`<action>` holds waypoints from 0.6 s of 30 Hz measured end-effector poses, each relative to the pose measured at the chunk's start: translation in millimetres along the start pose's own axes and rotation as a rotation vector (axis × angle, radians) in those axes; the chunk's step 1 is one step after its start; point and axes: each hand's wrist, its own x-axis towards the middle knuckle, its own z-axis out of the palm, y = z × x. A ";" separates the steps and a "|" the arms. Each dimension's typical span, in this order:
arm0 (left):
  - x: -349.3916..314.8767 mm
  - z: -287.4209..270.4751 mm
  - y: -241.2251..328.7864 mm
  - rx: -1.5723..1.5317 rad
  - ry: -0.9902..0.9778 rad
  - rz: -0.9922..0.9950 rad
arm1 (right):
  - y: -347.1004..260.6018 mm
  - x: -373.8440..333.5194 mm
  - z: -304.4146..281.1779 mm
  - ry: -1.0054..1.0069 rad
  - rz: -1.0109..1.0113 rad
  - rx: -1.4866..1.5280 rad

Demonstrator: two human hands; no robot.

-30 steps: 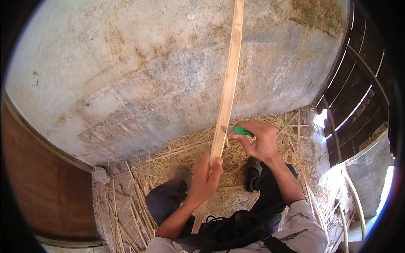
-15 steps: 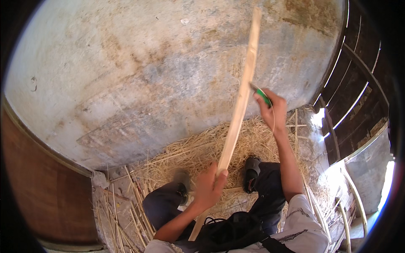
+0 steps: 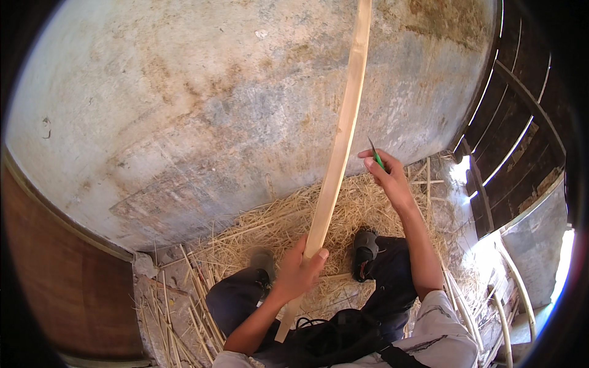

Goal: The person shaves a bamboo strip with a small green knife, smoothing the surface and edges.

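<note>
A long pale strip, likely split bamboo or wood point(image 3: 343, 132), slants up from my lap past the top of the picture. My left hand point(image 3: 299, 270) is wrapped round its lower part, and its bottom end shows below the wrist. To the right of the strip, my right hand point(image 3: 389, 175) grips a small knife point(image 3: 378, 160) with a green handle, its thin dark blade pointing up. The blade stands apart from the strip. My right index finger sticks out toward the strip without touching it.
Straw-like shavings point(image 3: 362, 202) cover the ground around my shoes point(image 3: 365, 253). A stained wall point(image 3: 215, 122) rises ahead. Thin sticks point(image 3: 190, 300) lie at the left, near a brown wooden panel point(image 3: 67, 264). Dark slatted boards point(image 3: 521, 110) and poles point(image 3: 515, 282) stand at the right.
The strip has shifted slightly left and upward. My right hand has drawn the knife away from it and a little lower. The thin curled sliver by the knife is no longer seen.
</note>
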 end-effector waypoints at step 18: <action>15.1 -1.2 -18.5 0.334 0.017 0.136 | -13.7 -38.3 51.2 -0.218 0.014 0.247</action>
